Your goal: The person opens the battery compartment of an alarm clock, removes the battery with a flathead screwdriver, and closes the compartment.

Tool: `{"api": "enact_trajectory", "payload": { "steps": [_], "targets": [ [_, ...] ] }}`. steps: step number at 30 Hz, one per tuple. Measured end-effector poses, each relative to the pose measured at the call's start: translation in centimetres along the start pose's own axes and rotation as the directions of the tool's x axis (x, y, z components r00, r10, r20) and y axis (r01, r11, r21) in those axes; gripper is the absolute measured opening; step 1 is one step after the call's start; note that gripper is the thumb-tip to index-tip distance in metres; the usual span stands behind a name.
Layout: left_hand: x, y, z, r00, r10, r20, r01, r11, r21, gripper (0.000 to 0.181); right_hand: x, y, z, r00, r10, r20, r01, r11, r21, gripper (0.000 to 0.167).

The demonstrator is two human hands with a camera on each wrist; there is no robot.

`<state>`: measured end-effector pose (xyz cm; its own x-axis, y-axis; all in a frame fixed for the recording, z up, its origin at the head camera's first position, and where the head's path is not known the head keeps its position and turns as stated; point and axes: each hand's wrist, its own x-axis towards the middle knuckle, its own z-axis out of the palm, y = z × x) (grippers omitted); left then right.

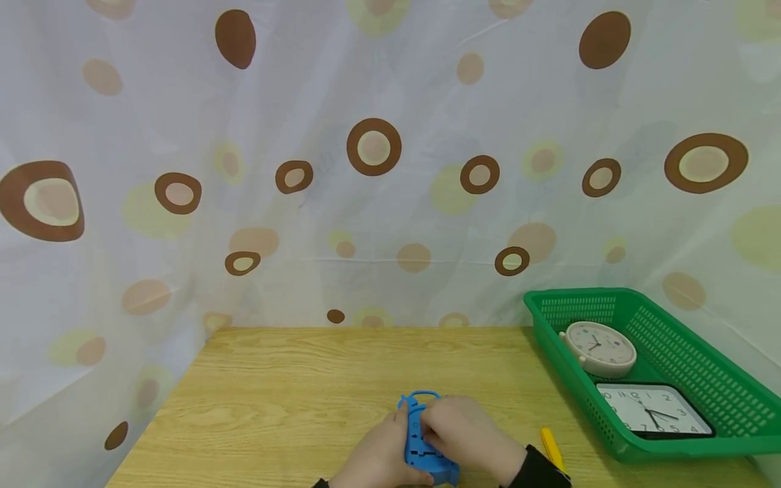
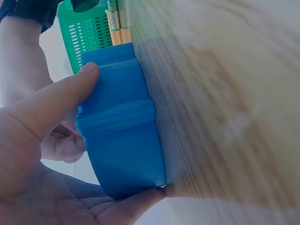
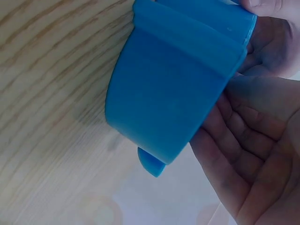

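Note:
A blue plastic clock (image 1: 421, 440) lies on the wooden table with its back up and a thin loop handle at its far end. My left hand (image 1: 384, 447) holds it from the left. In the left wrist view the thumb rests on the clock's side wall (image 2: 122, 126) and fingers reach round its near end. My right hand (image 1: 466, 434) is over the back of the clock, its fingers bent. The right wrist view shows this hand (image 3: 253, 154) against the clock's back edge, some fingers curled. Its fingertips are hidden, so whether they pinch anything cannot be seen.
A green basket (image 1: 573, 393) stands on the right, holding a round white clock (image 1: 601, 349) and a black-rimmed rectangular clock (image 1: 655, 410). A yellow handle (image 1: 552, 447) lies beside my right sleeve. Batteries (image 2: 113, 21) lie near the basket. A patterned curtain (image 1: 415, 217) hangs behind the table.

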<state>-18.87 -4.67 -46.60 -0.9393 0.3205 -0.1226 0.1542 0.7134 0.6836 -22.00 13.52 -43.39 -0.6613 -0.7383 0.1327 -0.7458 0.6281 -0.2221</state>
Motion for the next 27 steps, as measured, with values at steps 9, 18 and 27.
{"api": "enact_trajectory", "payload": {
  "steps": [9, 18, 27],
  "targets": [
    [0.03, -0.13, 0.08, 1.000, 0.012, 0.001, -0.012, 1.000, 0.006, 0.123, -0.21, -0.22, 0.32, 1.000, -0.017, 0.013, 0.017, 0.999, -0.036, 0.031],
    [-0.04, -0.05, 0.15, 1.000, 0.023, -0.014, -0.022, 0.999, 0.050, 0.121, -0.35, 0.07, 0.28, 0.999, -0.029, -0.024, 0.027, 0.997, -0.078, 0.029],
    [-0.24, -0.01, -0.08, 0.999, 0.053, -0.011, -0.053, 0.998, 0.015, 0.122, -0.28, 0.20, 0.61, 0.997, -0.067, -0.034, 0.063, 0.992, -0.111, 0.035]
  ]
}}
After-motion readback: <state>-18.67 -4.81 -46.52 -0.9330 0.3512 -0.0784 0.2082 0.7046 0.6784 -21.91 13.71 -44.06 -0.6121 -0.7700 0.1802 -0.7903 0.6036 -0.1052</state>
